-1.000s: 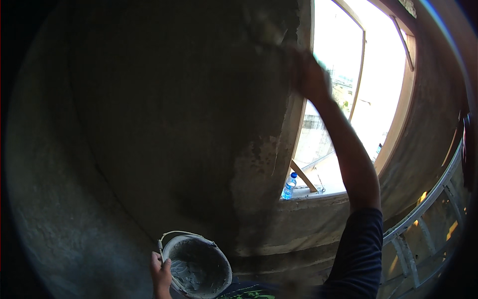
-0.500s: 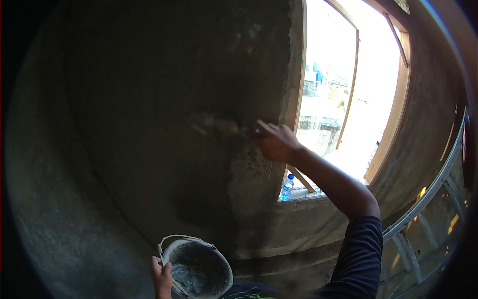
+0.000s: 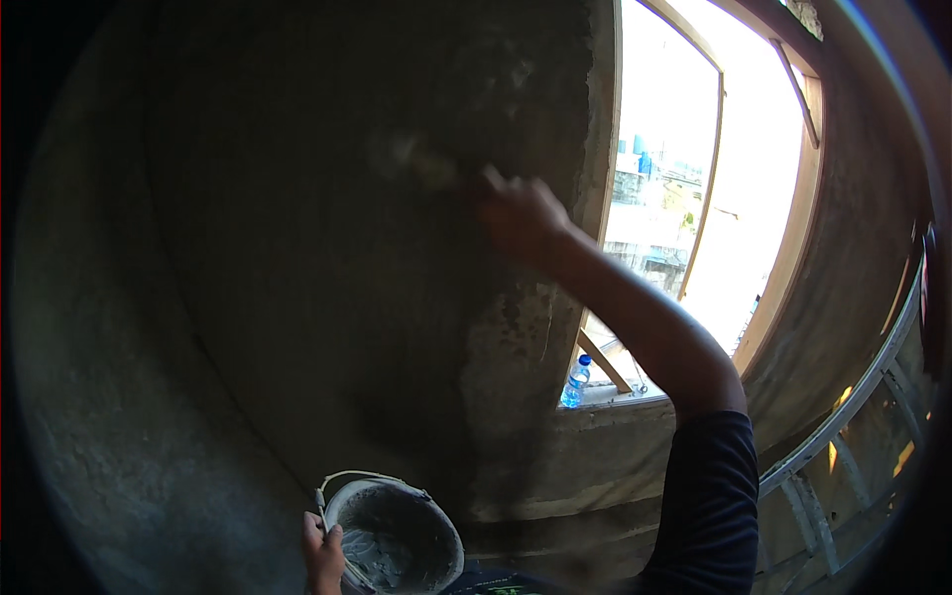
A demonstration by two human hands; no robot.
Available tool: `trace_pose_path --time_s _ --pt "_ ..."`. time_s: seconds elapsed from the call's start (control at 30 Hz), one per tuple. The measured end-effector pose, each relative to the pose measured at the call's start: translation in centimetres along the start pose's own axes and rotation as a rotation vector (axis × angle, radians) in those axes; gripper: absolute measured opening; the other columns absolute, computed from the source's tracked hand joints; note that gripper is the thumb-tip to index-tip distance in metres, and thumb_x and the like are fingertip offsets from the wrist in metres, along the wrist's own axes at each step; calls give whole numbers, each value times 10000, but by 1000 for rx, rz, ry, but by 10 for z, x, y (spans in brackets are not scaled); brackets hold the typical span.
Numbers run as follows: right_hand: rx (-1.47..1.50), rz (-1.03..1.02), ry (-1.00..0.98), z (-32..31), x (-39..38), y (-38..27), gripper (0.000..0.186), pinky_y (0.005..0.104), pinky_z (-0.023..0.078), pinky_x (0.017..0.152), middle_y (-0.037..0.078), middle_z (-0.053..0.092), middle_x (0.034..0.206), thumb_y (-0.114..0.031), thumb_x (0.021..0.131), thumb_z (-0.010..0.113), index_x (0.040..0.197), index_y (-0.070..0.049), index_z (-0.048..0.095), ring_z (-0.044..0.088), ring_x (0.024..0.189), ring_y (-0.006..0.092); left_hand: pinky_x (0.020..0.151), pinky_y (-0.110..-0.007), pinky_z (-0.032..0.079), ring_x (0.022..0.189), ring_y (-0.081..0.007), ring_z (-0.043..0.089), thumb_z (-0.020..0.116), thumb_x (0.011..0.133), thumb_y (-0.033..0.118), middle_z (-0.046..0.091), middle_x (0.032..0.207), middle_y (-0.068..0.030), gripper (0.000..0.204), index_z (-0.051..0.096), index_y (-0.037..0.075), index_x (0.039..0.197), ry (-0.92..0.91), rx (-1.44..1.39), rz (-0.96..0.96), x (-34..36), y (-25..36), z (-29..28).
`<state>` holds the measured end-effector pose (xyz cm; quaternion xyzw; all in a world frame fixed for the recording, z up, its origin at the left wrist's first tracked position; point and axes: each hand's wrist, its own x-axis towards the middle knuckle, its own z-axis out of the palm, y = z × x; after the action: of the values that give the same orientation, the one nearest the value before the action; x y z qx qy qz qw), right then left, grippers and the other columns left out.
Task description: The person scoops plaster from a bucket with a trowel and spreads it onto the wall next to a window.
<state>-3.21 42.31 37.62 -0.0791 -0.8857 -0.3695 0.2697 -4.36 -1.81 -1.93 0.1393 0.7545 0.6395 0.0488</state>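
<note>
My left hand (image 3: pixel 323 555) is closed at the left edge of a grey bucket (image 3: pixel 444 526), fingers round the rim beside its wire handle (image 3: pixel 362 473). Wet grey slurry (image 3: pixel 382 545) coats the inside. High in front of the wall (image 3: pixel 297 278), my right hand (image 3: pixel 526 213) grips what looks like a brush (image 3: pixel 431 169). Its pale head points left, close to the dark plaster; motion smears it, so I cannot tell if it touches. A damp, darker patch (image 3: pixel 407 387) marks the plaster below.
A wooden-framed window (image 3: pixel 607 129) stands open right of my right hand. On its sill are a water bottle (image 3: pixel 575 382) with a blue cap and a slanting wooden strut (image 3: pixel 603 360). A metal ladder (image 3: pixel 815 511) leans at the lower right.
My right hand and the brush have swept upward and slightly left along the wall. The left hand and bucket stay put. The view has shifted slightly.
</note>
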Motion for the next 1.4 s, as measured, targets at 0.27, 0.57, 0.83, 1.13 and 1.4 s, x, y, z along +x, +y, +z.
trace_pose_path --time_s 0.27,0.57,0.83,1.13,1.4 --pt "232 265 306 -10 -5 24 415 461 607 721 187 616 1166 -192 896 618 1305 -119 605 728 886 332 772 -298 405 812 -123 426 599 857 -19 444 869 -25 232 398 64 939 9 -41 2 12 -35 -4" --pt "28 335 48 -22 49 62 365 467 589 763 187 635 1249 -200 918 607 1264 -87 639 721 958 319 783 -298 409 822 -127 442 596 858 -7 455 874 -31 225 396 63 934 11 -32 -74 14 -40 1" --pt "261 -154 -285 57 -83 -99 520 456 598 709 212 595 1266 -210 890 620 1400 -132 559 730 950 325 822 -312 419 841 -133 435 598 879 30 453 897 -38 219 392 66 943 -22 -15 -11 13 -28 -9" --pt "266 368 51 48 -9 -59 715 442 584 649 242 568 1361 -141 882 596 1562 -102 379 708 831 311 823 -332 433 846 -154 459 619 844 37 471 890 -55 222 421 44 943 25 114 -23 19 -46 -7" --pt "195 20 -238 239 -254 -230 729 406 565 688 253 594 1373 -218 923 545 1601 -86 313 668 847 281 873 -328 428 905 -162 497 628 871 -8 514 963 -76 258 429 28 1032 -16 -44 -145 27 -64 -3"
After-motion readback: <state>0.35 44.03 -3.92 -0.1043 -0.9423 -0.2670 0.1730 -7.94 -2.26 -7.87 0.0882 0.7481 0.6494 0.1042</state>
